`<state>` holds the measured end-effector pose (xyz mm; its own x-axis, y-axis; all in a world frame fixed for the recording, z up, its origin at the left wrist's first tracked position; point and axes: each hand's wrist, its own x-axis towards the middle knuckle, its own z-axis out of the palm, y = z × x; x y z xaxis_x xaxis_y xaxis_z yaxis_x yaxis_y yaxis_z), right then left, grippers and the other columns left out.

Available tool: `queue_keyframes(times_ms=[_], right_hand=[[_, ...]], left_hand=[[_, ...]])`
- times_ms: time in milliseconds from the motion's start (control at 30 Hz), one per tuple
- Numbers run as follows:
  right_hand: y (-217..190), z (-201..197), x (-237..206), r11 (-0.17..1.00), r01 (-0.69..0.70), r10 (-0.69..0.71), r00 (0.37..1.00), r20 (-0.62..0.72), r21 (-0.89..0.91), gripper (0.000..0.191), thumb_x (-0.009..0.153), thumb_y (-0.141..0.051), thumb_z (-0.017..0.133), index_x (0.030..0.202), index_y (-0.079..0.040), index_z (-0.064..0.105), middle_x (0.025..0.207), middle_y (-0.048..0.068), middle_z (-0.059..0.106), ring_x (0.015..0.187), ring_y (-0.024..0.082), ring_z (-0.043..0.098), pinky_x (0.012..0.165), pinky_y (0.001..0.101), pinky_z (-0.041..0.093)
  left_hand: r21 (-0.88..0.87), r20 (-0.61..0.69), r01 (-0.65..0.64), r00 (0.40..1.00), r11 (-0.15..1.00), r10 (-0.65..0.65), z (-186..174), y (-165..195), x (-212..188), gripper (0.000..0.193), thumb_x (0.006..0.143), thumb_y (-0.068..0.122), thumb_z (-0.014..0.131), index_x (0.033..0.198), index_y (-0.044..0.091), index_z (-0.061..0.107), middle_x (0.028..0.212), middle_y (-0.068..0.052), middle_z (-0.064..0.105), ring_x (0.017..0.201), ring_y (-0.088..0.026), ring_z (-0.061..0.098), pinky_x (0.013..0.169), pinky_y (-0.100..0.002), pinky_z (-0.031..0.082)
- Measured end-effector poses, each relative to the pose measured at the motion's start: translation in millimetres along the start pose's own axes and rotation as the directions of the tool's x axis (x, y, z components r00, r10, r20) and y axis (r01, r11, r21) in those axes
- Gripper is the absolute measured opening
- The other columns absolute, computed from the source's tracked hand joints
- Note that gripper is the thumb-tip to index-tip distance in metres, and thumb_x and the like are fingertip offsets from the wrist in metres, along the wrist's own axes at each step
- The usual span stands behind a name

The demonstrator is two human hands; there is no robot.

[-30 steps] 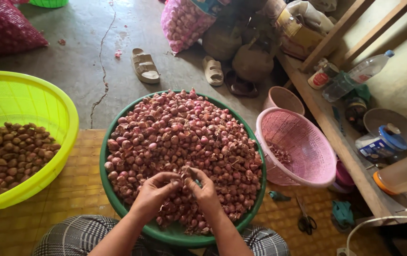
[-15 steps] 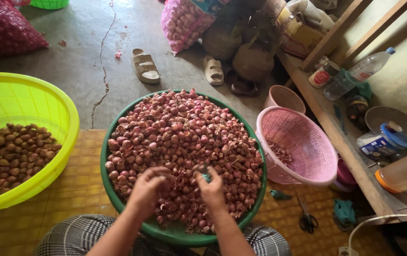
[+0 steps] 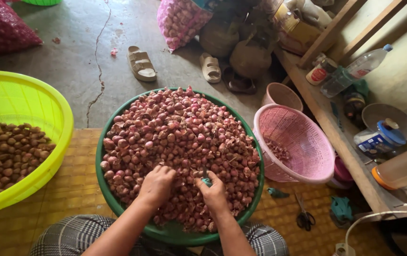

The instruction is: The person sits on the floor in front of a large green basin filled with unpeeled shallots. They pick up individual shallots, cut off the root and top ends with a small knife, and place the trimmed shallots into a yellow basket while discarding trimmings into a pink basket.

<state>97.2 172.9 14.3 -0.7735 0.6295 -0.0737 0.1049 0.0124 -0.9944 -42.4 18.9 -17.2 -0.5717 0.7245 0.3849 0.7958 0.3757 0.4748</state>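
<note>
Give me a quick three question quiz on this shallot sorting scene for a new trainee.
1. True or false: both hands rest in the green basin.
2. Which basket lies tilted on its side: A yellow, B pink?
3. Fill in: the right hand grips a small ____ handled tool.

Key
1. True: left hand too, on the shallots.
2. B, the pink basket; the yellow basket sits upright.
3. Green.

Small reddish-purple shallots, skins on, lie heaped in a round green basin; the pile peaks toward twelve o'clock and thins at six.
</note>
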Motion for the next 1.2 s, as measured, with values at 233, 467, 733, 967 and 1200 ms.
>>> queue_keyframes(times_ms=[233, 467, 733, 967, 1200], right_hand=[[-17.5, 19.2, -11.9, 0.992, 0.124, -0.129, 0.934, 0.333, 0.035, 0.027, 0.086, -0.005, 0.075, 0.112, -0.006, 0.069, 0.1, -0.005, 0.072, 0.09, 0.002, 0.065, 0.079, 0.0203, 0.055], [-17.3, 23.4, -12.5, 0.99, 0.04, -0.071, 0.972, 0.222, 0.139, 0.015, 0.1, -0.012, 0.07, 0.104, 0.002, 0.07, 0.088, 0.002, 0.07, 0.08, 0.008, 0.063, 0.072, 0.0248, 0.052], [-41.0, 18.2, -22.6, 0.998, -0.011, -0.005, 0.968, 0.251, 0.065, 0.022, 0.093, -0.013, 0.066, 0.115, -0.009, 0.067, 0.094, -0.005, 0.069, 0.082, 0.004, 0.065, 0.071, 0.0211, 0.053], [-25.7, 18.9, -14.8, 0.991, 0.105, -0.119, 0.977, 0.178, 0.088, 0.013, 0.098, -0.011, 0.071, 0.105, 0.0, 0.067, 0.087, -0.002, 0.063, 0.074, 0.004, 0.053, 0.064, 0.0223, 0.042], [-41.4, 14.0, -30.3, 0.998, -0.046, 0.035, 0.96, 0.279, 0.032, 0.029, 0.103, -0.019, 0.053, 0.128, -0.008, 0.062, 0.086, -0.001, 0.064, 0.071, 0.007, 0.051, 0.063, 0.0247, 0.042]], left_hand=[[-0.54, 0.379, 0.519, 0.853, 0.662, -0.359, -11.3, 4.0, -4.8, 0.026, 0.09, 0.029, 0.079, 0.097, 0.004, 0.074, 0.085, -0.01, 0.077, 0.078, -0.017, 0.07, 0.073, -0.032, 0.056], [-0.839, 0.437, 0.496, 0.859, 0.223, -0.266, -12.3, 13.1, -16.9, 0.023, 0.092, 0.017, 0.072, 0.109, 0.002, 0.074, 0.097, -0.004, 0.078, 0.088, -0.008, 0.07, 0.079, -0.026, 0.056], [-0.889, 0.452, 0.444, 0.81, -0.112, -0.374, -15.4, 19.0, -17.1, 0.02, 0.09, 0.01, 0.074, 0.107, -0.001, 0.07, 0.098, -0.011, 0.079, 0.086, -0.015, 0.074, 0.078, -0.03, 0.06], [-0.884, 0.456, 0.461, 0.81, -0.08, -0.369, -14.6, 25.2, -19.6, 0.021, 0.09, 0.011, 0.073, 0.109, 0.0, 0.072, 0.096, -0.009, 0.078, 0.086, -0.013, 0.072, 0.077, -0.028, 0.058], [-0.898, 0.435, 0.42, 0.809, -0.128, -0.395, -17.5, 28.5, -17.6, 0.02, 0.088, 0.007, 0.074, 0.106, 0.001, 0.068, 0.094, -0.007, 0.077, 0.083, -0.012, 0.071, 0.075, -0.028, 0.058]])
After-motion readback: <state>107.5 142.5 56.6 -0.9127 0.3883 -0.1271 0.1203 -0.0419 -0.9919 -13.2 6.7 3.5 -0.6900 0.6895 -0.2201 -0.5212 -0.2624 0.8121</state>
